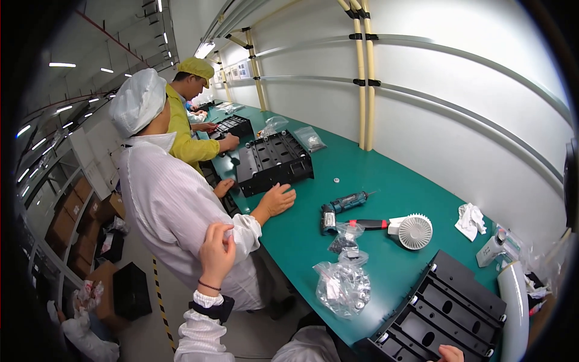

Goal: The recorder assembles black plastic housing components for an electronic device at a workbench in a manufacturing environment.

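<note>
My left hand [217, 250] is raised off the green table [374, 175], fingers curled, right at the elbow of a co-worker in a white coat [163, 199]. Nothing shows in it. A white sleeve and a black wrist strap cover the forearm. Only a small part of my right hand [451, 353] shows at the lower edge, resting on the near rim of a black plastic tray [458, 301]. I cannot tell its grip. The co-worker's hand [274, 200] lies flat on the table beside a second black tray [274, 160].
Between the trays lie a clear bag of small parts [344, 286], a smaller bag [345, 236], a dark green electric screwdriver [341, 205], a red-handled tool [368, 224], a white round fan [415, 231] and a white cloth [470, 220]. A person in yellow [184, 130] works farther along. Cardboard boxes [66, 223] are stacked on the left.
</note>
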The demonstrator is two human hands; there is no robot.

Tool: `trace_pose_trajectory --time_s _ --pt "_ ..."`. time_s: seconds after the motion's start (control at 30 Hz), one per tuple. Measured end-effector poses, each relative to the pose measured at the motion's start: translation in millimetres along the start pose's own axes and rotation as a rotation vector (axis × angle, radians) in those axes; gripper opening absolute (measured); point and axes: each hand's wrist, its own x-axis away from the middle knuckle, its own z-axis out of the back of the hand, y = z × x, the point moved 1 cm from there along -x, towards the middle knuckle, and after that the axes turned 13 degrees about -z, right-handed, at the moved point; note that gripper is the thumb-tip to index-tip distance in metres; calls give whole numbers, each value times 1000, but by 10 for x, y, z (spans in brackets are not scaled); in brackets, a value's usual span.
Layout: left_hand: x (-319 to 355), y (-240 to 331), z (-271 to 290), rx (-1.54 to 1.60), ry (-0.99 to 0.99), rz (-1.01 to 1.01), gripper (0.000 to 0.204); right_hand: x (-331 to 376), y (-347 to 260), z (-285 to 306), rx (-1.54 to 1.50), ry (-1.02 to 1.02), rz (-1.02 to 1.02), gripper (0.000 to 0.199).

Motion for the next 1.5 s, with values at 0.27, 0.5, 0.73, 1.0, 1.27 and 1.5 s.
trace_pose_trajectory --time_s 0.27,0.5,0.73,1.0,1.27,1.5 --pt "-696 -438 927 -213 187 -219 21 77 73 -15 34 52 -67 20" --pt "-1290 -1173 1548 385 187 152 10 6 -144 -210 93 123 -58 16" --pt "-984 -1129 1777 236 57 113 5 -200 -182 -441 111 153 -77 16" --pt "-1064 -1002 1765 277 69 42 8 -238 -1 -446 -179 12 -315 21" --pt "-814 -180 1210 694 383 -4 6 -211 -108 -432 -26 -25 -227 22" --pt "505 1068 -24 957 -238 -128 10 -124 -304 -418 -8 -36 -121 17"
